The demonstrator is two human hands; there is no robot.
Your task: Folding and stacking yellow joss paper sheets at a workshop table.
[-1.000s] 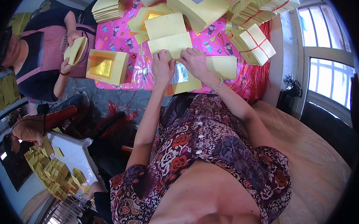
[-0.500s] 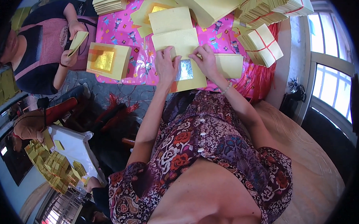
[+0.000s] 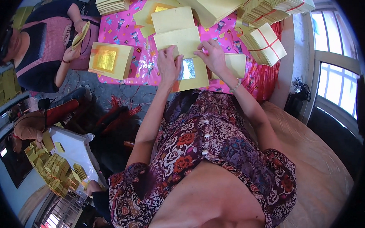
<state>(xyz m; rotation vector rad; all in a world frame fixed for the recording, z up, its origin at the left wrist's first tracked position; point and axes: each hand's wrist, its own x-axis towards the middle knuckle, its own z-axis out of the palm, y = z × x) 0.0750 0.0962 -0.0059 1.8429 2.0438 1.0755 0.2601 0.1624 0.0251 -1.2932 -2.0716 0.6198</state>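
While left hand (image 3: 169, 67) rests on silver-patched sheet (image 3: 201, 77), fingers loosely curled, right hand (image 3: 214, 58) pinched narrow, grip unclear; gold-faced block (image 3: 109, 61) at sheet's nine o'clock.

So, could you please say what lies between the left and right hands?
In the head view, yellow paper and part of a silver patch lie between the left hand and right hand.

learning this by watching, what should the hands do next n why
Perhaps lower the right hand onto the right side of the silver-patched paper to steady it: the left hand lies over its left side, while the right is curled near its upper right.
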